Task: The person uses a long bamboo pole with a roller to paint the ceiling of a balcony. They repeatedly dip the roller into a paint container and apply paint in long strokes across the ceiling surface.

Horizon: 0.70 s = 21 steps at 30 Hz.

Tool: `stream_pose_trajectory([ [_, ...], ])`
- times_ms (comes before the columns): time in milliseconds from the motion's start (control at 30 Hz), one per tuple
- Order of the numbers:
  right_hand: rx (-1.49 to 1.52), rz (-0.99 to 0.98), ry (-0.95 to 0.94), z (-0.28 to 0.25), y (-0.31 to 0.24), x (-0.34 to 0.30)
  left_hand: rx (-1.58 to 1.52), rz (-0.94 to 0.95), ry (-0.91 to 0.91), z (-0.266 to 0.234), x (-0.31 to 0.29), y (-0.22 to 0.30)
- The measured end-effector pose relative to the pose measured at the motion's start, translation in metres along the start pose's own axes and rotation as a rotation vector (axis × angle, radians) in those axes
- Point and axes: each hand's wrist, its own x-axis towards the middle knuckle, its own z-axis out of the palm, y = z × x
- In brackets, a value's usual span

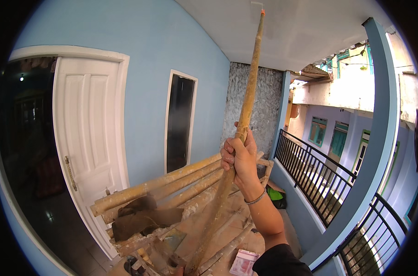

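Observation:
My right hand (pixel 239 158) is raised in front of me and shut around a long bamboo pole (pixel 248 92). The pole stands nearly upright, leaning slightly right. Its orange-tipped top end (pixel 262 12) reaches the white ceiling (pixel 301 32), and its lower end runs down to the picture's lower edge. A thin bracelet (pixel 256 198) sits on that wrist, and a black sleeve covers the upper arm. A small patch at the lower edge beside the pole's foot may be my left hand (pixel 175 271); too little shows to judge its grip.
Below me lies a bamboo-and-plank platform (pixel 172 184) with brown rags (pixel 144 218) and a pink-white packet (pixel 243 262). A white door (pixel 89 133) and dark window (pixel 179 124) are in the blue wall on the left. A black railing (pixel 319 170) and blue column (pixel 379 138) stand on the right.

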Motion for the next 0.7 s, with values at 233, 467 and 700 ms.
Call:
stream_pose_trajectory([
  [233,0.08,-0.028,-0.029,-0.008,-0.015,0.021,-0.015,-0.086,-0.005,-0.003,-0.003,0.018],
  [467,0.117,-0.082,-0.08,-0.09,-0.004,0.128,-0.027,-0.025,-0.005,0.067,0.093,0.056],
  [700,0.149,-0.112,-0.075,-0.196,0.026,0.283,-0.053,-0.022,-0.094,0.152,0.248,0.098],
])
